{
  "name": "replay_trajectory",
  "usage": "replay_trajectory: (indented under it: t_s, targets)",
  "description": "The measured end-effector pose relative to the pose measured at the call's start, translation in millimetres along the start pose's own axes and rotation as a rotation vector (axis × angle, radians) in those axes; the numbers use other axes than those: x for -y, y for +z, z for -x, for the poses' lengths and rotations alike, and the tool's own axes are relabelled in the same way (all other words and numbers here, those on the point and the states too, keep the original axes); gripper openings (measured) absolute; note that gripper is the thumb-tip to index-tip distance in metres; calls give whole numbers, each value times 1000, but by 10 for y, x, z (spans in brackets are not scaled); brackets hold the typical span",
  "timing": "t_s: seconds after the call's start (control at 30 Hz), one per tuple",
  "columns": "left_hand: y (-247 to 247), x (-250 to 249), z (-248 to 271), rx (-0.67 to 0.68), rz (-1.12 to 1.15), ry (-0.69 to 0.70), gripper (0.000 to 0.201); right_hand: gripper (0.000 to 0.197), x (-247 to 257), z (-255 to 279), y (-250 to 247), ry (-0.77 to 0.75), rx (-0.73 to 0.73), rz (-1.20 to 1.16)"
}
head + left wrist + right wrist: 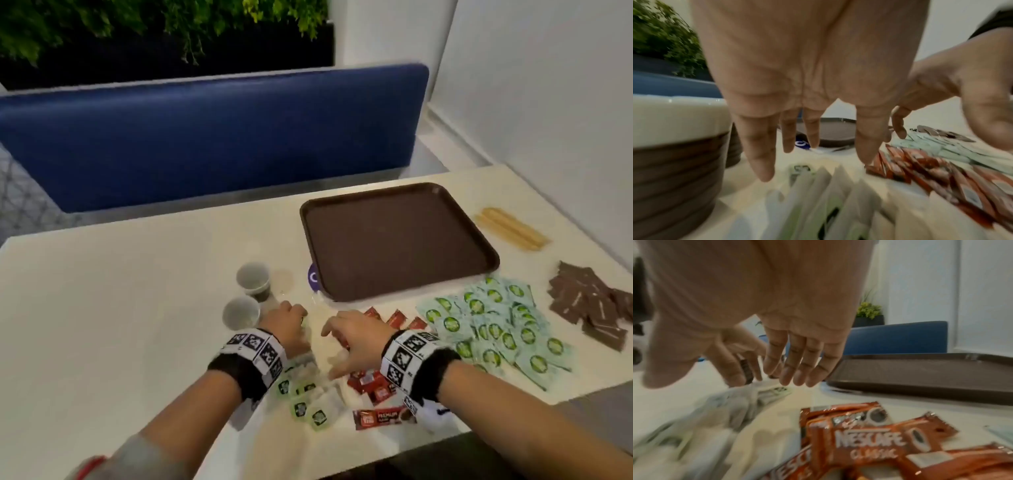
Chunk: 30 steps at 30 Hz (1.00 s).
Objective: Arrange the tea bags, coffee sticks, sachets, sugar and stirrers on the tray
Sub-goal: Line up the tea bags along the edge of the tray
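A blue bench [212, 137] backs the white table [120, 291], where the brown tray [397, 240] lies bare. Left hand [287, 325] and right hand [356, 339] hover with loosely spread fingers, holding nothing, over blurred tea bags [308, 404] and red coffee sticks [371, 382].

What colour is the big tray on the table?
The tray is dark brown all over, with nothing on it. The head view shows it best.

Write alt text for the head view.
Both hands, left hand and right hand, hover open over tea bags and red coffee sticks on a white table. Beyond them sits a brown tray with nothing on it.
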<state>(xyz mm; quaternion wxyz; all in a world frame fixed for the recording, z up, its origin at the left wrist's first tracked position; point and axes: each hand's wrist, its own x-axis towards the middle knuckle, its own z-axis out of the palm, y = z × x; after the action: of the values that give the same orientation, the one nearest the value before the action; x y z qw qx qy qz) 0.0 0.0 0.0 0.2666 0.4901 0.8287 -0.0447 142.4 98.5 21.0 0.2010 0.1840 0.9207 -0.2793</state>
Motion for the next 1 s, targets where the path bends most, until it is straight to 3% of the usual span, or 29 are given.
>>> replay_trajectory:
  t_s: [0.17, 0.4, 0.6, 0.73, 0.83, 1.0]
  targets:
    - [139, 47, -3, 91, -4, 4, 90, 89, 238, -161, 358, 24, 53, 153]
    - [290, 142, 46, 155, -67, 5, 107, 87, 344, -240, 572, 102, 93, 90]
    - [269, 126, 36, 201, 107, 4, 82, 87, 246, -244, 548, 83, 84, -108]
    - [285, 124, -6, 194, 203, -7, 89, 96, 182, -233, 593, 104, 6, -221]
    - [304, 130, -15, 206, 260, -29, 92, 81, 154, -265, 573, 105, -2, -203]
    - [244, 135, -51, 205, 238, -24, 53, 67, 109, -366, 519, 93, -59, -170]
